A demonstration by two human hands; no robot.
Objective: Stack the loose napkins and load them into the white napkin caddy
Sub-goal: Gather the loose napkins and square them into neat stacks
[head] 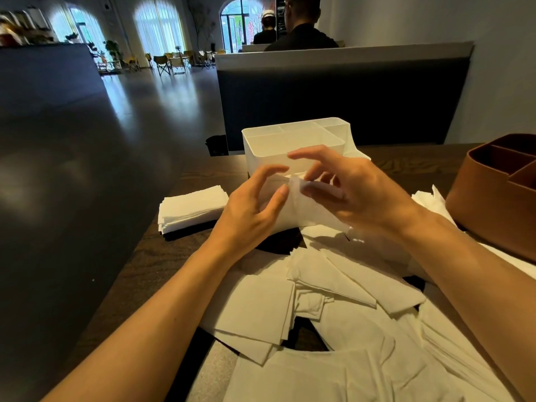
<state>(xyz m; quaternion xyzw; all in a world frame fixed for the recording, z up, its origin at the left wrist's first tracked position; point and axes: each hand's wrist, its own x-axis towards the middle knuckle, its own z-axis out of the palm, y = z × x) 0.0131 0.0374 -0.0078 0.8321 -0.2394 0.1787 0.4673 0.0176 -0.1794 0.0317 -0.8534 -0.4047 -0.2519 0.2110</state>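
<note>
Caddy [269, 152]: lower front wall hidden behind both hands.
Brown caddy [493, 192]: right part cut off by the picture's edge.
Held napkin [301, 207]: partly covered by the right hand [362, 192], whose fingers [316, 155] are blurred.
Loose napkins [333, 329]: pile runs off the bottom and right edges.
Counter [150, 271]: mostly covered by napkins.
Stack [191, 207]: sheet count too fine to tell.

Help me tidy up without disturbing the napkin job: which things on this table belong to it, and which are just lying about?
Part of the job:
- white napkin caddy
- napkin held between left hand and right hand
- neat napkin stack
- loose napkins spread across the table

Just lying about:
- brown caddy at the right edge
</note>
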